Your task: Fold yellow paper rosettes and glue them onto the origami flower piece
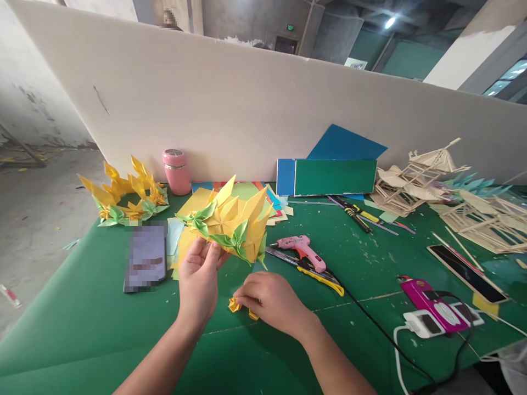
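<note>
A yellow folded-paper crown [224, 222] with green paper leaves along its lower edge is pinched between the thumb and fingers of my left hand [200, 280], raised over the table. Lower and to the right, my right hand [269, 302] is closed at the tabletop, its fingertips on a small orange paper flower [234, 305]. A second orange folded piece [253, 315] shows under that hand, mostly hidden by it. Just beyond my right hand lie a pink glue gun [302, 249] and a yellow-handled cutter [321, 278].
Another paper crown [129, 200] stands at the back left, near a pink cup [177, 171] and a phone [145, 257]. Coloured paper sheets [247, 191] lie behind my hands. Wooden stick models [411, 181] and a magenta power strip [436, 307] with cords occupy the right side.
</note>
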Available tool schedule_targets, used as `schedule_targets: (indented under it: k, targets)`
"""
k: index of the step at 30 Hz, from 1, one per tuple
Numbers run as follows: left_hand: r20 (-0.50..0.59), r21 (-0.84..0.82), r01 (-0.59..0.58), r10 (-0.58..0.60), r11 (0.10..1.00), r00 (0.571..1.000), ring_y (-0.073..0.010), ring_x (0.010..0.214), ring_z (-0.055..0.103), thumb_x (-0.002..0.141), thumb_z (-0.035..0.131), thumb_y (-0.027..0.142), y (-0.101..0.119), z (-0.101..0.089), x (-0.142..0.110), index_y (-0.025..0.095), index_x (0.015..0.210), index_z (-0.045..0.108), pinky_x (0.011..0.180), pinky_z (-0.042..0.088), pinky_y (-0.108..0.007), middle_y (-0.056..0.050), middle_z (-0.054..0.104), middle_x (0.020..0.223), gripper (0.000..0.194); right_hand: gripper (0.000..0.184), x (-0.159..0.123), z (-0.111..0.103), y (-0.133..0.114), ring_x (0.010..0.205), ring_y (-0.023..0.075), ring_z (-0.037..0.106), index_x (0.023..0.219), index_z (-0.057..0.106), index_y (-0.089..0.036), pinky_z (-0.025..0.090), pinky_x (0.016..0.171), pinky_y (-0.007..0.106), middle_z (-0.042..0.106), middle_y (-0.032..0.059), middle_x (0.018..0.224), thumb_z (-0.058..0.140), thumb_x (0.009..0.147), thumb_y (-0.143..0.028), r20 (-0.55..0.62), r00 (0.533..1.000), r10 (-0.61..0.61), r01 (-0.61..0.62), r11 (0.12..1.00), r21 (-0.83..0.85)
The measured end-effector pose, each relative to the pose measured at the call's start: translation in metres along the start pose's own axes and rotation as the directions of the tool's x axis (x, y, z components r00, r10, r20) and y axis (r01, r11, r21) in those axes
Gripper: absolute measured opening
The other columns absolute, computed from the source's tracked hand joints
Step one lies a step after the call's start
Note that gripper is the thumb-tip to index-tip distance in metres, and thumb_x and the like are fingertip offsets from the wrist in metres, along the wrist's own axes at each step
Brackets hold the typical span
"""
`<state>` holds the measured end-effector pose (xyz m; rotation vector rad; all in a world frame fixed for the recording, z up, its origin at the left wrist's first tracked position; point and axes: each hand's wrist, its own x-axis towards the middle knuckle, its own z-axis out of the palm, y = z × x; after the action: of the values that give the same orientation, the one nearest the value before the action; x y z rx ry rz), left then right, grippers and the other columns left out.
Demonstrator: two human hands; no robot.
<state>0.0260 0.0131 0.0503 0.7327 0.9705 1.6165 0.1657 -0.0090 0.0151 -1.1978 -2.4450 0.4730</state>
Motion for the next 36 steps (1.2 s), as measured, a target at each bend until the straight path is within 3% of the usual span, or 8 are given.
schedule_targets:
  k: [9,14,18,22,27,31,33,36]
  targets:
    - [0.021,0.038,0.027,-0.027,0.999,0.999,-0.014,0.075,0.066,0.068,0.076,0.036,-0.002,0.001,-0.004,0.02,0.087,0.068,0.074,0.053,-0.025,0.0,0.072,0.08,0.026,0.019,0.006,0.0,-0.009,0.071,0.0139,0.06,0.08,0.07,-0.021,0.036,0.058,0.025,0.067,-0.0005,0.073,0.054,0.09,-0.019,0.122,0.992,0.032,-0.017,0.992,-0.121]
    - [0.047,0.09,0.011,-0.015,0.996,0.999,-0.0185,0.078,0.068,0.071,0.073,0.039,-0.004,0.001,-0.008,0.02,0.092,0.068,0.074,0.054,-0.03,-0.002,0.073,0.078,0.029,0.017,0.003,0.004,-0.004,0.067,0.0143,0.06,0.076,0.069,-0.019,0.036,0.054,0.025,0.068,0.0,0.069,0.057,0.088,-0.021,0.061,0.993,-0.101,0.106,0.989,-0.104]
    - [0.037,0.106,0.02,-0.024,0.994,0.999,-0.0206,0.079,0.069,0.068,0.074,0.041,-0.005,0.002,-0.01,0.02,0.094,0.067,0.073,0.055,-0.031,-0.003,0.074,0.079,0.035,0.015,0.001,-0.004,-0.007,0.063,0.0118,0.061,0.074,0.067,-0.019,0.041,0.058,0.023,0.069,-0.0009,0.067,0.059,0.085,-0.021,-0.071,0.963,-0.259,0.265,0.959,0.097]
    - [0.038,0.099,0.021,-0.025,0.995,0.999,-0.0191,0.079,0.069,0.068,0.074,0.039,-0.008,0.001,-0.011,0.019,0.093,0.067,0.074,0.055,-0.029,-0.003,0.074,0.08,0.032,0.023,-0.002,-0.024,-0.013,0.055,0.0091,0.058,0.07,0.065,-0.02,0.044,0.057,0.021,0.068,-0.002,0.063,0.052,0.089,-0.023,-0.28,0.907,-0.315,0.396,0.863,0.313]
    - [0.083,0.092,0.041,-0.049,0.995,0.995,-0.0205,0.08,0.07,0.068,0.076,0.037,-0.012,0.002,-0.017,0.019,0.097,0.066,0.075,0.056,-0.032,-0.005,0.075,0.083,0.036,0.014,-0.005,-0.039,-0.01,0.048,0.0092,0.05,0.074,0.066,-0.02,0.042,0.047,0.021,0.063,-0.0016,0.059,0.06,0.085,-0.025,-0.574,0.817,-0.057,0.378,0.804,0.459]
    - [0.123,0.086,0.071,-0.081,0.994,0.989,-0.0225,0.081,0.072,0.066,0.077,0.036,-0.009,0.006,-0.022,0.02,0.097,0.064,0.073,0.057,-0.033,-0.005,0.076,0.083,0.037,0.009,-0.003,-0.041,-0.006,0.055,0.0116,0.053,0.078,0.066,-0.021,0.044,0.049,0.023,0.06,-0.0012,0.063,0.06,0.082,-0.016,-0.71,0.7,0.081,0.29,0.876,0.386]
    - [0.135,0.091,0.074,-0.086,0.993,0.987,-0.0232,0.081,0.072,0.065,0.078,0.036,-0.008,0.008,-0.024,0.02,0.094,0.063,0.072,0.058,-0.033,-0.005,0.077,0.083,0.037,0.01,-0.001,-0.042,-0.008,0.055,0.0117,0.054,0.079,0.065,-0.021,0.045,0.049,0.023,0.061,-0.0007,0.065,0.059,0.082,-0.013,-0.765,0.641,0.067,0.254,0.922,0.293]
    - [0.154,0.112,0.07,-0.087,0.991,0.984,-0.0242,0.083,0.072,0.066,0.077,0.037,-0.007,0.009,-0.027,0.02,0.096,0.064,0.073,0.058,-0.034,-0.006,0.077,0.085,0.037,0.012,0.004,-0.044,-0.012,0.059,0.0126,0.059,0.083,0.064,-0.021,0.05,0.056,0.025,0.065,0.0013,0.069,0.059,0.083,-0.01,-0.834,0.549,-0.058,0.199,0.978,0.064]
